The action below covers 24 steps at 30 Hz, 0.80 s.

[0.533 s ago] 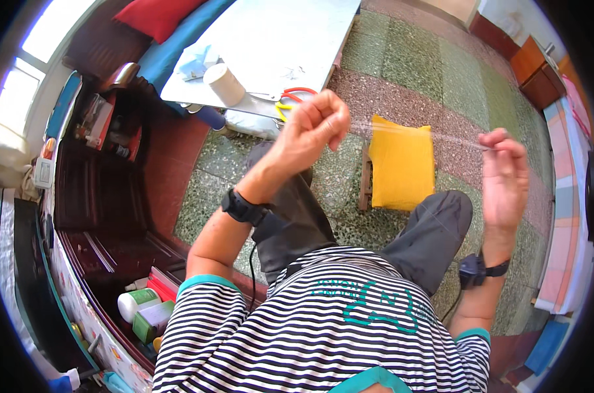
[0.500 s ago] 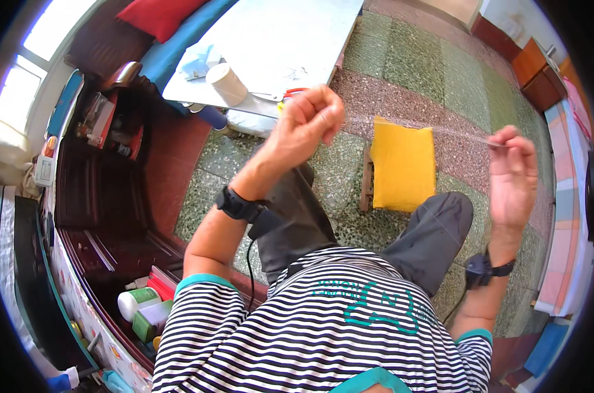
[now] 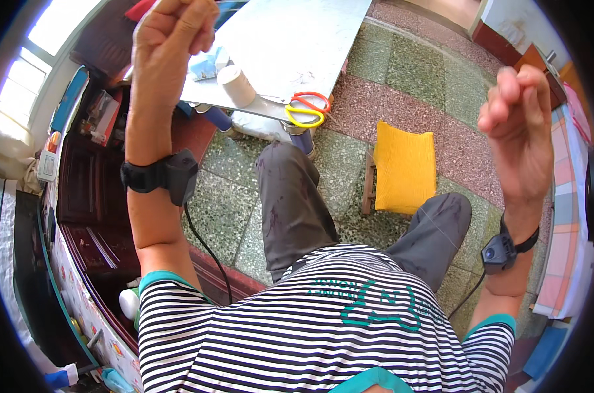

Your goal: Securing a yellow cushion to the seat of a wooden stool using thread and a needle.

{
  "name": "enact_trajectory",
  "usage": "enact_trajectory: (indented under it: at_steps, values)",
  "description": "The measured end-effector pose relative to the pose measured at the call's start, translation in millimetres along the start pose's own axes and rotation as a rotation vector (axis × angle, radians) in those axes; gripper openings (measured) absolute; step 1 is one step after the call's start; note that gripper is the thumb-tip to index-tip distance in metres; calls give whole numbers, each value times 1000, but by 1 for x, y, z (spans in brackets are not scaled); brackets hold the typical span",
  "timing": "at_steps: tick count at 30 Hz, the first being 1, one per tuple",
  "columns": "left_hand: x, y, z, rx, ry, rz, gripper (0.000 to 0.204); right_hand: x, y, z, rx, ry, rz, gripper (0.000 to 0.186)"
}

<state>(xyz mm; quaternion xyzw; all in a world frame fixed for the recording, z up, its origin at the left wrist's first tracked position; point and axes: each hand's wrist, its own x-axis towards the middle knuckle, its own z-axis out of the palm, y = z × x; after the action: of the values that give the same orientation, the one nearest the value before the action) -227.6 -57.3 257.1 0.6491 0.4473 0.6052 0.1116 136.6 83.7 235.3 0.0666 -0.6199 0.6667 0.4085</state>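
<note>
My left hand (image 3: 191, 29) is raised at the upper left, its fingers pinched on fine thread, of which faint strands show beside the fingertips. My right hand (image 3: 516, 124) is up at the right with curled fingers; whatever it grips is too fine to make out. On the white table (image 3: 290, 39) below and right of my left hand stand a white cylindrical spool (image 3: 236, 85) and a light blue item (image 3: 205, 64). Scissors with red and yellow handles (image 3: 305, 112) lie at the table's near edge.
A stool with a yellow cloth (image 3: 405, 170) stands beyond my knees on the tiled floor. A dark wooden cabinet (image 3: 87, 183) holding containers lines the left side. Folded checked bedding (image 3: 557, 262) and a wooden cabinet (image 3: 533, 59) are at the right.
Both hands have moved up, the left also leftward and the right slightly rightward, farther apart. The scissors and more of the table's near edge are now uncovered.
</note>
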Motion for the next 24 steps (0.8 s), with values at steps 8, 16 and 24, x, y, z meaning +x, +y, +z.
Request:
enact_trajectory:
  at_steps: [8, 16, 24]
  values:
    - [-15, -49, 4, 135, -54, -102, 13, -28, 16, 5, -207, 175, 55, 18]
    - [-65, -153, -30, 139, -76, -425, 17, -42, 62, -17, -128, 357, 180, 16]
    - [-96, -209, -56, 157, 88, -597, 14, -29, 126, 7, 172, 356, 399, 13]
